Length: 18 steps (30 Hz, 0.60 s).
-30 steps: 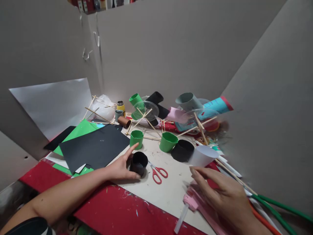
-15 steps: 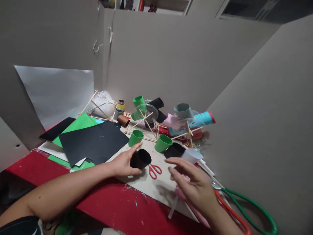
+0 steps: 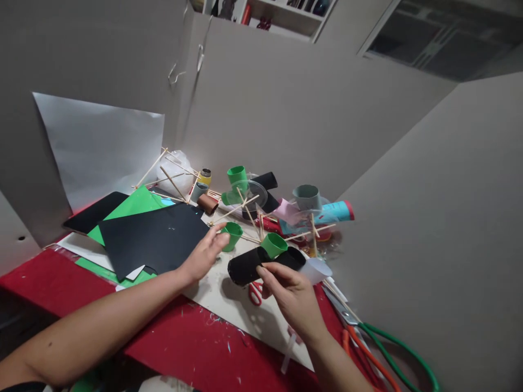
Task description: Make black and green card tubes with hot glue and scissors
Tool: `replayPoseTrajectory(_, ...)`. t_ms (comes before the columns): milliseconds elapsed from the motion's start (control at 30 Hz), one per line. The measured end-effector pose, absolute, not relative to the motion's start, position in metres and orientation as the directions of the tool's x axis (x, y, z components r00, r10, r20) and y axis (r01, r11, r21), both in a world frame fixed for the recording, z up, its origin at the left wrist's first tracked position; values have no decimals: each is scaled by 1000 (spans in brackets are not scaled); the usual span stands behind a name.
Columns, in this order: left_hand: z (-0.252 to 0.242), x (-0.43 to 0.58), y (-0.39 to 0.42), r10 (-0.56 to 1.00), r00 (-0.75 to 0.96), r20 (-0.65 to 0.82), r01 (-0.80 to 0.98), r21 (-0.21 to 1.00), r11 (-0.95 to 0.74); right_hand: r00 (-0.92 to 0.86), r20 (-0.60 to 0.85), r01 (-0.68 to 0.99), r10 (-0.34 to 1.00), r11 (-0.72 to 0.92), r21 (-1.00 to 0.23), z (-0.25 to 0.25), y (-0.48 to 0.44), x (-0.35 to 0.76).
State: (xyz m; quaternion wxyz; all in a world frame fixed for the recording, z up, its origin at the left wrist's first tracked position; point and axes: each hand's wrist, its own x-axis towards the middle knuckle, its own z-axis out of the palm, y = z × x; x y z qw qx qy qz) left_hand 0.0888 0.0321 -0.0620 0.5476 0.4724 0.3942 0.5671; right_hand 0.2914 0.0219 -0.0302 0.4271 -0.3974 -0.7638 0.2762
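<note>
Above the table's point(image 3: 175, 348) near edge, the right hand point(image 3: 295, 298) grips a black paper tube point(image 3: 244, 268) in closed fingers. The left hand point(image 3: 203, 255) lies open, empty, fingertips just beside a green cup point(image 3: 233, 235).

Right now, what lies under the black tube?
Below the black tube, held in the right hand, red scissors lie on the beige board; only their handle shows, the rest is covered.

L hand point(image 3: 202, 256), R hand point(image 3: 292, 296), forearms bare, dark sleeve edge near L elbow
</note>
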Motion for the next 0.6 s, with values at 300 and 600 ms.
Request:
replayPoseTrajectory(300, -71, 125, 16, 863, 333, -379, -673, 545, 499, -283, 504, 295, 816, 574, -764, -46, 0, 294)
replayPoseTrajectory(600, -64, 128, 11, 834, 314, -453, -732, 444, 517, -429, 451, 348, 783, 604, -717, -47, -4, 292)
